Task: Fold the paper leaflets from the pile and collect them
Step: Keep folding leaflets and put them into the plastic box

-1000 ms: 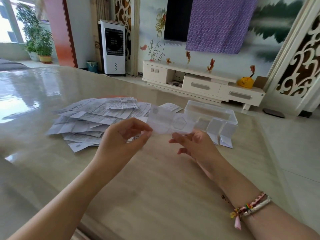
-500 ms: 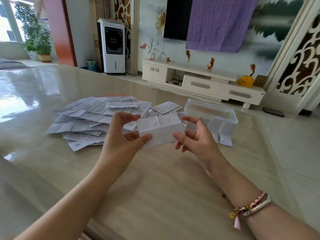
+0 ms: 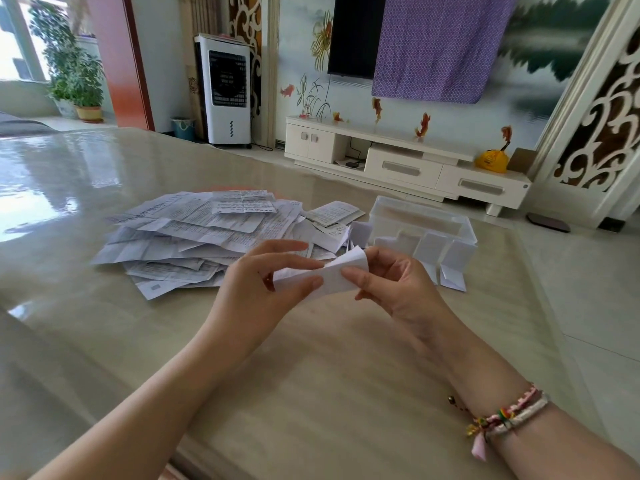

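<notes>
The paper leaflet (image 3: pixel 330 275) is held in the air above the desk (image 3: pixel 311 358), between both hands. The left hand (image 3: pixel 258 289) pinches its left end with thumb and fingers (image 3: pixel 294 259). The right hand (image 3: pixel 398 285) pinches the right end, where the sheet bends upward, probably at a fold. The pile of leaflets (image 3: pixel 204 233) lies behind the left hand. Folded leaflets (image 3: pixel 452 268) stand just beside the clear plastic box (image 3: pixel 420 221).
</notes>
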